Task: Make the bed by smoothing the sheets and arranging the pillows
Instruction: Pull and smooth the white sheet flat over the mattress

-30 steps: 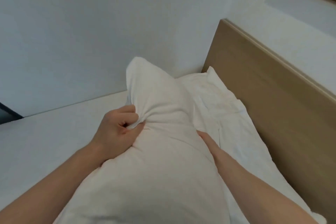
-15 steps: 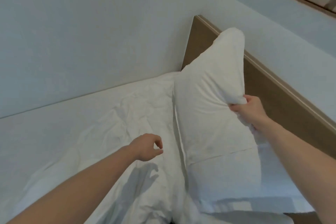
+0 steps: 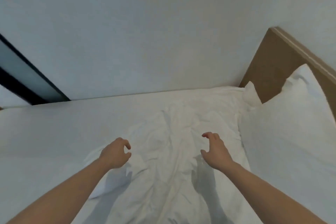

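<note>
A crumpled white duvet (image 3: pixel 169 132) lies across the middle of the bed, over a flat white sheet (image 3: pixel 45 132). Two white pillows lean against the wooden headboard (image 3: pixel 272 60) at the right: a large near pillow (image 3: pixel 291 123) and a smaller far pillow (image 3: pixel 251 94) in the corner. My left hand (image 3: pixel 116 152) hovers above the duvet with loosely curled fingers, holding nothing. My right hand (image 3: pixel 215 149) hovers a little to the right, fingers also curved and empty, close to the near pillow's left edge.
A plain pale wall (image 3: pixel 145 32) runs along the bed's far side. A dark-framed glass panel (image 3: pixel 21 78) stands at the far left beyond the bed's foot end.
My right hand has let go of the pillow, which now leans on the headboard. Both hands have come over the duvet, and the view has swung left.
</note>
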A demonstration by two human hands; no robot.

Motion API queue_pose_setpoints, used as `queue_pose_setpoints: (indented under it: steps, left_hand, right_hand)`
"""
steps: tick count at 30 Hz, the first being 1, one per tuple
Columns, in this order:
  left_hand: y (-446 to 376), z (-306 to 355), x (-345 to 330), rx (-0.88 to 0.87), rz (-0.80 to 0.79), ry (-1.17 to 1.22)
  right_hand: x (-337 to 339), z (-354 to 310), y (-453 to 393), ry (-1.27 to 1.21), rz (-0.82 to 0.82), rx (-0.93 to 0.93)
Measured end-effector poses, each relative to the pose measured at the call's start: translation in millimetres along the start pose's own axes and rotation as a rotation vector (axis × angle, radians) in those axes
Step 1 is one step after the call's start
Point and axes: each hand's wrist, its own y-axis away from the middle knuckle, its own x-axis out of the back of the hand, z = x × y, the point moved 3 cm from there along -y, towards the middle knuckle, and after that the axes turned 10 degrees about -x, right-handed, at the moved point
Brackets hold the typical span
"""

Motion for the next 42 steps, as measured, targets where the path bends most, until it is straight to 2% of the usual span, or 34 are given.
queue_pose_setpoints:
  steps: [5, 10, 16, 18, 21, 22, 26, 28, 30, 31, 35, 37, 39, 41, 42]
  left_hand:
    - [59, -145, 4, 0.341, -0.001, -0.018]
    - [92, -263, -6, 0.494, -0.005, 0.029]
    - [58, -368, -34, 0.456, -0.031, 0.062]
    - [37, -402, -61, 0.399, -0.132, 0.083]
    - [15, -431, -126, 0.284, -0.342, 0.175]
    - [12, -431, -146, 0.244, -0.347, 0.183]
    - [15, -436, -193, 0.211, -0.057, 0.284]
    - [18, -438, -186, 0.187, -0.032, 0.240]
    - [19, -441, -165, 0.143, -0.014, 0.090]
    - [16, -447, -148, 0.152, 0.055, 0.052]
    - [3, -482, -38, 0.283, 0.609, 0.219]
    - [-11, -493, 17, 0.278, 0.823, 0.292]
    - [-37, -492, 41, 0.218, 0.856, 0.251]
    - [-68, -492, 30, 0.228, 0.761, 0.217]
    - [-82, -498, 17, 0.288, 0.701, 0.224]
  right_hand:
    - [-96, -123, -10, 0.101, -0.240, 0.220]
    - [-178, -214, -20, 0.161, -0.344, 0.315]
    - [-279, -284, -69, 0.242, -0.320, 0.343]
    - [-315, -302, -85, 0.238, -0.308, 0.345]
    - [-379, -324, -96, 0.251, -0.386, 0.417]
    - [-395, -326, -95, 0.261, -0.410, 0.433]
    - [-454, -303, -76, 0.513, -0.531, 0.376]
    - [-460, -289, -64, 0.529, -0.474, 0.290]
    - [-448, -299, -60, 0.410, -0.341, 0.246]
    - [-436, -313, -63, 0.330, -0.247, 0.247]
    - [-360, -407, -94, -0.095, 0.166, 0.294]
    - [-335, -453, -113, -0.175, 0.221, 0.378]
    - [-339, -484, -129, -0.131, 0.184, 0.492]
    - [-361, -492, -146, -0.113, 0.137, 0.496]
    - [-375, -489, -155, -0.114, 0.127, 0.447]
